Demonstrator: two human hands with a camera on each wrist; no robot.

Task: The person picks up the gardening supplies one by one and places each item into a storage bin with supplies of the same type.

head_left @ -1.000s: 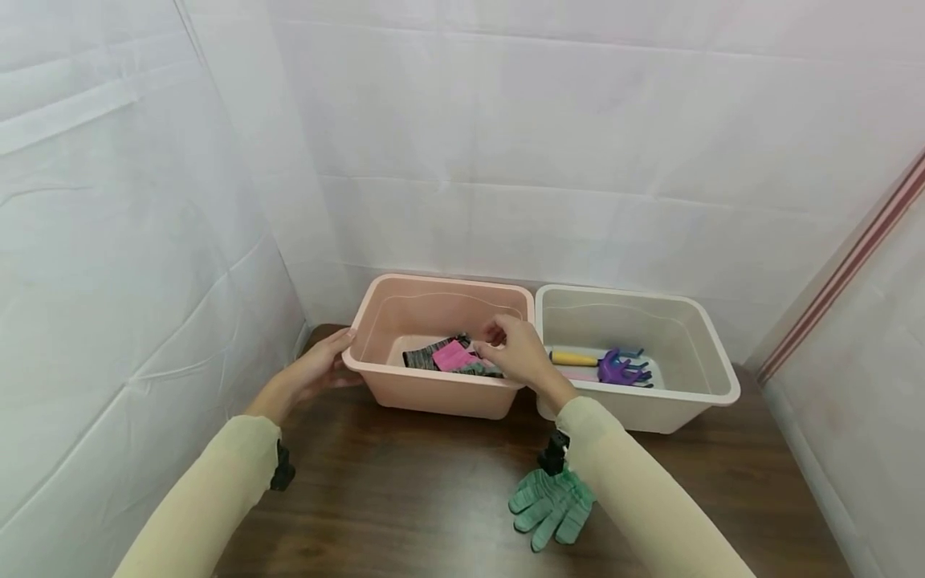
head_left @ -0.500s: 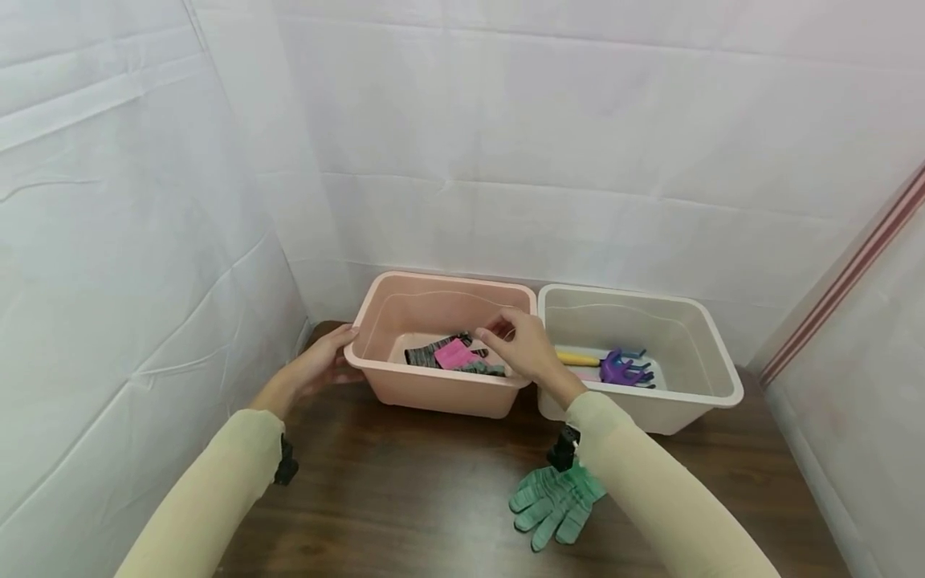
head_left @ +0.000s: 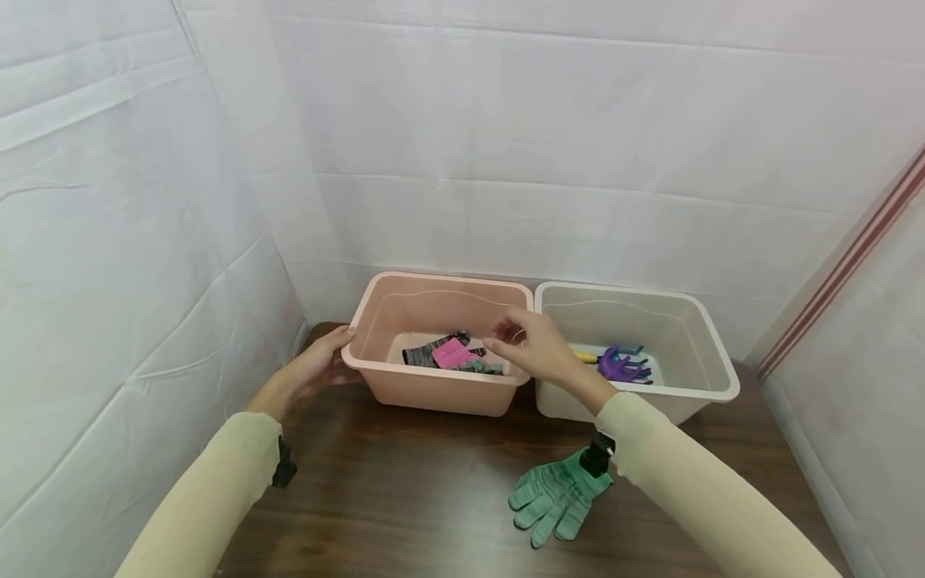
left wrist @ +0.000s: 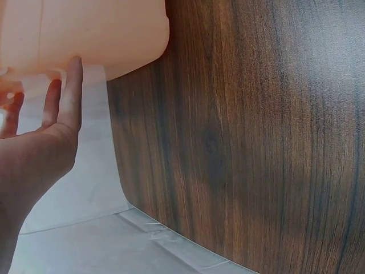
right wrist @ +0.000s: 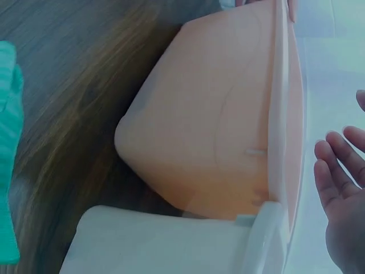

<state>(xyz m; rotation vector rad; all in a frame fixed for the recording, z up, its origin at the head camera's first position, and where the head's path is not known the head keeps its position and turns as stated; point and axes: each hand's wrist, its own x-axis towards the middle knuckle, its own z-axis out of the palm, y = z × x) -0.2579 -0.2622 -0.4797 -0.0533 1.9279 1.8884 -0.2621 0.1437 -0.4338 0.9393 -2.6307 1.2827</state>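
Note:
My left hand [head_left: 314,365] grips the left end of the pink plastic bin [head_left: 433,391], thumb at the rim. In the left wrist view its fingers [left wrist: 71,94] lie against the bin's outer wall. My right hand [head_left: 538,349] hovers over the bin's right end, fingers loosely bent and holding nothing; the right wrist view shows it apart from the rim. Inside the bin lies a mottled grey-black knit piece [head_left: 419,356], apparently a glove, with a pink patch [head_left: 453,353] on it. A green knit glove [head_left: 552,498] lies palm-flat on the table, partly under my right wrist.
Against the pink bin's right side stands a white bin [head_left: 650,321], holding a purple clawed hand rake [head_left: 618,366] with a yellow handle, partly hidden by my right arm. White sheeting [head_left: 462,144] walls the brown wooden table [head_left: 405,490] at the back and both sides.
My right hand has drawn back from the knit piece, up and to the right, with nothing in it. More of the green glove shows. My left hand keeps its place on the pink bin.

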